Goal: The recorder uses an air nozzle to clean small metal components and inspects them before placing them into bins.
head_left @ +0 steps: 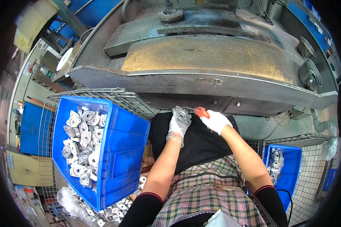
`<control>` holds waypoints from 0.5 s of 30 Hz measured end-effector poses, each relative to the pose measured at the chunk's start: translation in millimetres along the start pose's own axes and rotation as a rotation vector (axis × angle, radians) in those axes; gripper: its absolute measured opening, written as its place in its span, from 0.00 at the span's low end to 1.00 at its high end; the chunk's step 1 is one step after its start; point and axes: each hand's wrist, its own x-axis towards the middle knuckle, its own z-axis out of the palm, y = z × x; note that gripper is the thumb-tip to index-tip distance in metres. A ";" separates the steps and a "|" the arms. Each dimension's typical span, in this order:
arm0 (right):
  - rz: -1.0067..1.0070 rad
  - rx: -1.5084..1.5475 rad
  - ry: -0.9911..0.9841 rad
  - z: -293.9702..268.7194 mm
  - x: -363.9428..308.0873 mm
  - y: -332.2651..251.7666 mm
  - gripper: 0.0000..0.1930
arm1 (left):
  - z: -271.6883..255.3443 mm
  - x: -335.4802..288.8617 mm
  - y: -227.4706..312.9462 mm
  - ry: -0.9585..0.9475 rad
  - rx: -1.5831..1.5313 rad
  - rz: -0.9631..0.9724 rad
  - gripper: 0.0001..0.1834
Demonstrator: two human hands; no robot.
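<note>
Over my lap, my gloved left hand (pixel 179 127) grips a grey cast metal part (pixel 183 114) that has a round bore and ears. My right hand (pixel 216 122), in a white glove, is closed around a red-handled tool (pixel 201 112). Its thin metal tip reaches left to the casting's edge; the exact kind of tool is hard to make out. To my left, a large blue bin (pixel 127 142) holds many similar castings (pixel 85 139). A smaller blue bin (pixel 290 166) at my right also contains castings (pixel 276 162).
Ahead stands a metal machine bench (pixel 170 81) with a wooden board (pixel 208 56) on it. Two metal cups (pixel 310 73) sit at its right end. Wire mesh cages (pixel 45 128) flank me on both sides. More castings (pixel 117 212) and clear plastic (pixel 70 202) lie below the large bin.
</note>
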 end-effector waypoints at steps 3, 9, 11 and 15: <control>0.066 0.045 -0.024 -1.8 1.9 7.4 0.22 | 8.3 6.1 -21.9 0.494 1.029 0.405 0.24; 0.053 0.051 -0.017 -3.0 0.2 5.0 0.21 | 13.3 5.3 -31.4 0.486 1.012 0.424 0.23; 0.043 0.056 -0.010 -2.4 1.8 6.3 0.21 | 13.1 4.5 -29.2 0.447 1.027 0.383 0.23; 0.053 0.052 -0.041 -5.5 -2.4 -1.3 0.22 | 8.3 1.3 -17.6 0.441 1.008 0.401 0.23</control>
